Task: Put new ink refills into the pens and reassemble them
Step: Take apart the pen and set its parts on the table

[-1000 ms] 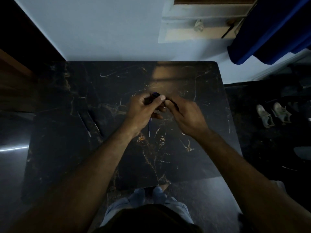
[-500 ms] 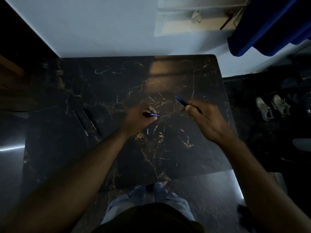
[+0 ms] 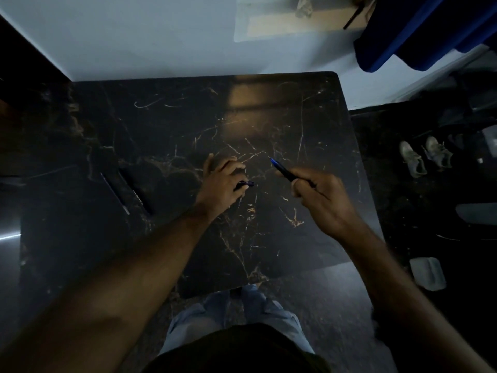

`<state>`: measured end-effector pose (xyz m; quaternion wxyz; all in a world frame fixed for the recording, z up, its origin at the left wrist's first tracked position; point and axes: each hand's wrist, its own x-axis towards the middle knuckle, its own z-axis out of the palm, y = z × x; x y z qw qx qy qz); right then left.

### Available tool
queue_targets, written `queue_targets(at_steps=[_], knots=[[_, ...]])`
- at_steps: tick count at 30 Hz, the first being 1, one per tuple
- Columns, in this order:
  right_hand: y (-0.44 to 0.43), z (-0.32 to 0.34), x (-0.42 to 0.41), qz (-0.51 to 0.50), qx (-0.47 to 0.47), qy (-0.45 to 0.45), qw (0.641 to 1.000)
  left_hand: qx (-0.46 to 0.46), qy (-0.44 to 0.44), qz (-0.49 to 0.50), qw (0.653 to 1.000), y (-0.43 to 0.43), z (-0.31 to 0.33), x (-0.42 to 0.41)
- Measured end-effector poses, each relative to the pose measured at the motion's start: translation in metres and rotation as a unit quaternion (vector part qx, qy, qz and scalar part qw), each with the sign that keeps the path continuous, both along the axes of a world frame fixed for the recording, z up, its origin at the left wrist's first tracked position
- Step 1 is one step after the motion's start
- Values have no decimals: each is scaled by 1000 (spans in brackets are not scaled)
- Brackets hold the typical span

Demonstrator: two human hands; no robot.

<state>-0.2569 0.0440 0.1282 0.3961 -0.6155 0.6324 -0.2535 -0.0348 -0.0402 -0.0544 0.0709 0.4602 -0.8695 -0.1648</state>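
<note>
My right hand (image 3: 321, 197) grips a dark pen barrel (image 3: 282, 169) with a blue tip that points up and left, raised over the black marble table (image 3: 269, 109). My left hand (image 3: 223, 184) rests low on the table's middle and pinches a short dark pen piece (image 3: 245, 184) with a blue end sticking out to the right. The two hands are apart, with a gap of bare table between them. At the table's left lie a thin refill (image 3: 114, 193) and a dark pen (image 3: 135, 191), side by side and slanted.
A white wall (image 3: 134, 36) runs behind the table's far edge. Blue cloth (image 3: 419, 33) hangs at the upper right. On the dark floor to the right stand a pair of shoes (image 3: 425, 157) and a pale object (image 3: 427, 273). My knees show below the near edge.
The hands were together at the table's middle holding one pen; they have pulled apart. My right hand moved right with the long part, my left hand kept the short piece and lowered.
</note>
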Motion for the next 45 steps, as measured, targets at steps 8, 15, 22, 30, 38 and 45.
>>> queue_targets(at_steps=[8, 15, 22, 30, 38, 45], knots=[[6, 5, 12, -4, -15, -6, 1000, -4, -10, 1, 1000, 5, 2, 5], [12, 5, 15, -10, -25, -11, 1000, -22, -5, -5, 1000, 4, -6, 6], [21, 6, 18, -29, -12, -33, 999, -37, 12, -1, 999, 9, -6, 8], [22, 8, 22, -70, -22, -125, 989, -12, 106, 63, 992, 19, 25, 13], [20, 20, 23, -160, 36, -326, 931, 372, 584, 77, 718, 34, 163, 10], [9, 59, 30, -120, 21, -372, 920, 231, 564, 44, 792, 41, 226, 27]])
